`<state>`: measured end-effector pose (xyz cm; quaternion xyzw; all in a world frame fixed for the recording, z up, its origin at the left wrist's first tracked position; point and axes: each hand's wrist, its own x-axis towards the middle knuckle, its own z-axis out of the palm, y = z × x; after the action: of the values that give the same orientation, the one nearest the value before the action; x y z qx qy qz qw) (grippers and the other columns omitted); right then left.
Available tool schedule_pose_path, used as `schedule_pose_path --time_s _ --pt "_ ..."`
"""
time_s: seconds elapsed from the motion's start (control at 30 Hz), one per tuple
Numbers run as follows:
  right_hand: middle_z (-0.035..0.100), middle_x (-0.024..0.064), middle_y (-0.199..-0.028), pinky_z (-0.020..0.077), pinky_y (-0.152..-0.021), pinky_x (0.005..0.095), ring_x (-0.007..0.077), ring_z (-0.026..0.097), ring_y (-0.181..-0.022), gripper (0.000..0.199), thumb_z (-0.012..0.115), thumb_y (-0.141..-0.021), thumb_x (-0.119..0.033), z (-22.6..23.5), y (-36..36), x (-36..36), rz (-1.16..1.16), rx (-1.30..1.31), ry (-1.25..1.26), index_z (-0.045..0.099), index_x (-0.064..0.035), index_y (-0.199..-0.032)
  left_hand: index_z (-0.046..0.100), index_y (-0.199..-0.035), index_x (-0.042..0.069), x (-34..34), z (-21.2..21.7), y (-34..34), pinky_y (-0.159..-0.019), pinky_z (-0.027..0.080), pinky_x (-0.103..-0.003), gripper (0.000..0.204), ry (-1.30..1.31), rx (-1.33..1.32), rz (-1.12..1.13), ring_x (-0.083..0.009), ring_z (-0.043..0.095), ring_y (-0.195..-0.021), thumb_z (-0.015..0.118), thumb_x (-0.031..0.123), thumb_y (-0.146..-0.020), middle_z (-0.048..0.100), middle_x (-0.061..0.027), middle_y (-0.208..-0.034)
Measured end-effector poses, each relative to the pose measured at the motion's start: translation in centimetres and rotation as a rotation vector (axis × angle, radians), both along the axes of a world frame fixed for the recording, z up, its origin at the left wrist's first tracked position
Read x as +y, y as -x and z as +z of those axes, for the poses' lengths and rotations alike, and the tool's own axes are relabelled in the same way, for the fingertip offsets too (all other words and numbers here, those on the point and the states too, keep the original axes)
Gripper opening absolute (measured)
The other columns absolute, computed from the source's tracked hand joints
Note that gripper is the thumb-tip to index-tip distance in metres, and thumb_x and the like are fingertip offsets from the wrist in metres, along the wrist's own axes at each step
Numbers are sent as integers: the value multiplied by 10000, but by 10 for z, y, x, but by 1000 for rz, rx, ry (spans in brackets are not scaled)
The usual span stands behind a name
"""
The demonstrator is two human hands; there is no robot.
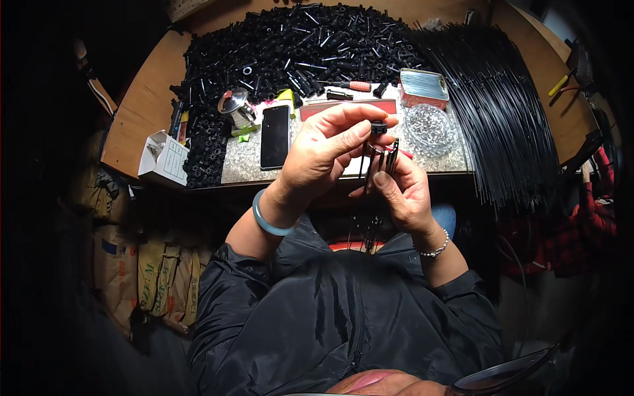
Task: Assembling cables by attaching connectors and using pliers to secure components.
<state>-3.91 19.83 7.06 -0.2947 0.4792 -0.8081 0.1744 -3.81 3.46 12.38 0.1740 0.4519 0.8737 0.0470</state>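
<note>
Over the table's near edge, my left hand (323,142) pinches a small black round plastic part (378,127) between thumb and fingers. Just below it, thin black rods (379,162) stand roughly upright in my right hand (406,198), thumb pressed against them. The rods' upper ends come close to the round part; whether any is fitted into it I cannot tell. Lower ends of rods (370,231) show beneath my hands, above my lap. A clear round dish (428,129) of small silvery pieces is nearest to my right hand.
A large heap of black plastic parts (297,49) covers the table's back. Long black rods (492,112) lie on the right, overhanging the front edge. Around the work spot are a phone (275,137), a metal pot (236,105), a tin (423,88), a red-handled screwdriver (356,86) and a white box (163,158).
</note>
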Motion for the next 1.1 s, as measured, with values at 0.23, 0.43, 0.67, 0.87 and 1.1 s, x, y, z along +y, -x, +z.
schedule_pose_path --time_s 0.23,0.43,0.67,0.87,1.1 --pt "558 32 -957 539 -752 265 86 572 -843 242 541 -927 -150 0 -4 -7 -28 -22 46 507 13 -1102 562 -1126 -17 -3 -4 1 -834 528 -314 252 10 34 -33 -201 623 -968 574 65 -888 601 -155 -1108" --pt "560 27 -938 542 -737 263 76 568 -825 221 554 -919 -136 -3 -4 -6 -44 -4 34 518 11 -1081 546 -1130 -34 0 -3 -4 -825 535 -296 254 -28 -16 41 -189 640 -903 553 39 -887 593 -184 -1114" --pt "552 -12 -881 444 -722 207 42 515 -804 165 568 -916 -121 -7 -3 -6 -124 84 -8 542 -9 -1034 547 -1124 -40 1 -6 -3 -842 526 -300 260 -41 6 0 -190 634 -928 564 46 -880 597 -178 -1105" --pt "565 -13 -879 417 -724 196 36 502 -796 152 571 -916 -124 -10 -4 -5 -120 87 11 545 -13 -1016 552 -1115 -46 0 -5 -4 -865 514 -307 259 -11 16 4 -192 626 -938 571 52 -877 600 -172 -1095" --pt "617 55 -896 518 -781 286 146 633 -831 183 555 -921 -163 -10 -5 -7 -114 1 1 541 -3 -1008 570 -1107 -37 -2 -8 -4 -876 505 -325 260 12 33 28 -197 620 -941 592 45 -862 607 -156 -1091"
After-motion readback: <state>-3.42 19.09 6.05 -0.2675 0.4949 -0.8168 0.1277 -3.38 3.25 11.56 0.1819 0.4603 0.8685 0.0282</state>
